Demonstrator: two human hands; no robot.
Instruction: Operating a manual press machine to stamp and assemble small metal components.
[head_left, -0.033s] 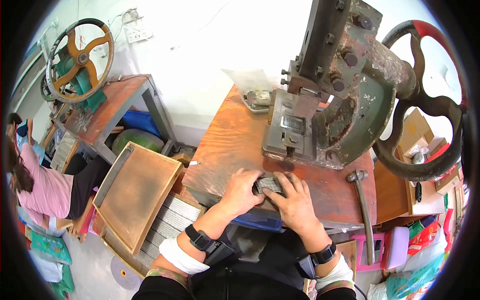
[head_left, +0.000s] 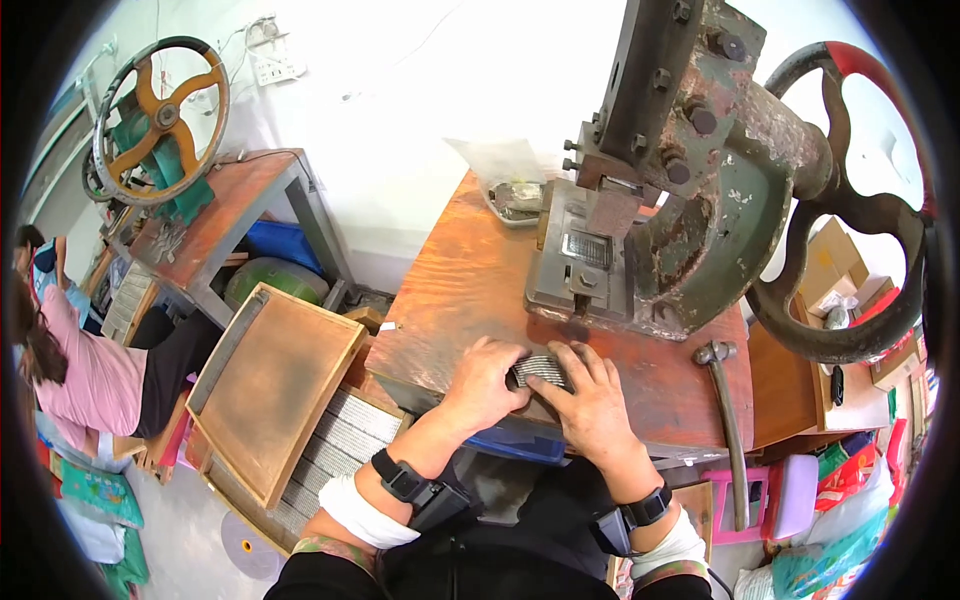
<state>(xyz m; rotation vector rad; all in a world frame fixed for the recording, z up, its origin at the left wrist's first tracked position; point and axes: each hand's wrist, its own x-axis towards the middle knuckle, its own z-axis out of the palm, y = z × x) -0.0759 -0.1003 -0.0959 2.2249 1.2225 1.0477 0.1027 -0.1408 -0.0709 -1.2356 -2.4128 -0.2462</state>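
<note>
At the front edge of the wooden bench (head_left: 440,290), a small bundle of thin, ridged metal strips (head_left: 540,371) lies between my hands. My left hand (head_left: 487,384) closes on its left end, thumb and fingers pressed against it. From the right, my right hand (head_left: 592,400) grips the other end, with its thumb across the front. The fingers hide both ends of the bundle. Beyond my hands stands a heavy green hand press (head_left: 730,200), its metal die block (head_left: 585,250) facing the bench.
A hammer (head_left: 725,420) lies over the bench's right front edge. A large handwheel (head_left: 850,330) is on the press's right. Behind the die sits a small tray of metal pieces (head_left: 517,200). Left are an empty wooden tray (head_left: 275,390), another tray of strips (head_left: 345,440) and a seated person (head_left: 100,380).
</note>
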